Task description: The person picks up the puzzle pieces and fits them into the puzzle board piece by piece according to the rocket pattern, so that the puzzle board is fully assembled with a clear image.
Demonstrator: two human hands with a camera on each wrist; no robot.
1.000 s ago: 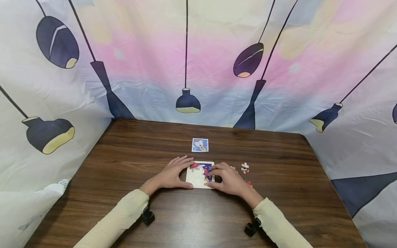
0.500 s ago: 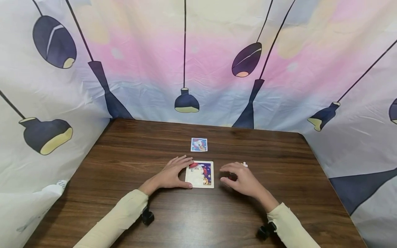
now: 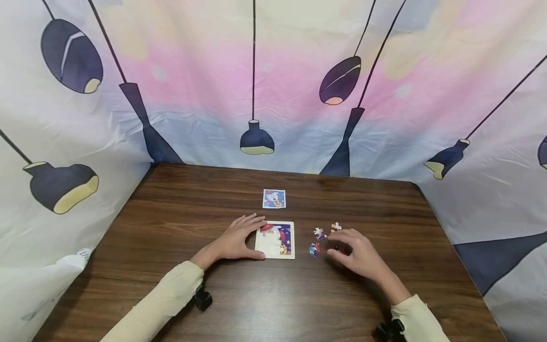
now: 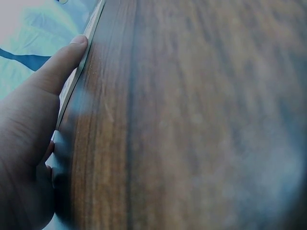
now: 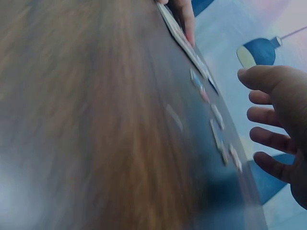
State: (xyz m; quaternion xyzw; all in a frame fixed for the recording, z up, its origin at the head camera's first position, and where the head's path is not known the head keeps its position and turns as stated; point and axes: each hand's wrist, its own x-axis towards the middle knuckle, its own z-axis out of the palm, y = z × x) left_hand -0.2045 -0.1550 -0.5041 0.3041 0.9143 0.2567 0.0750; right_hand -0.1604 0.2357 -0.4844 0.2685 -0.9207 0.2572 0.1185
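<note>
A jigsaw puzzle board [image 3: 268,248] with a pale frame lies flat on the table, its top and right side filled with pieces and its lower left bare. My left hand [image 3: 231,243] rests at the board's left side, fingertips by the upper corner and thumb on the lower one. In the left wrist view the thumb [image 4: 72,55] lies straight along the board's edge. My right hand [image 3: 363,254] hovers over loose puzzle pieces [image 3: 314,249], partly covering a red one. The right wrist view shows its fingers [image 5: 271,139] apart, holding nothing, with the pieces [image 5: 218,141] below.
A small picture card [image 3: 274,199] of a white animal in a red hat lies behind the board. Other loose pieces [image 3: 319,232] lie right of the board. A patterned cloth [image 3: 205,95] hangs behind the brown wooden table [image 3: 192,190].
My right hand has left the board's right side and moved right, over the loose pieces, uncovering some nearer the board. The left hand has stayed at the board.
</note>
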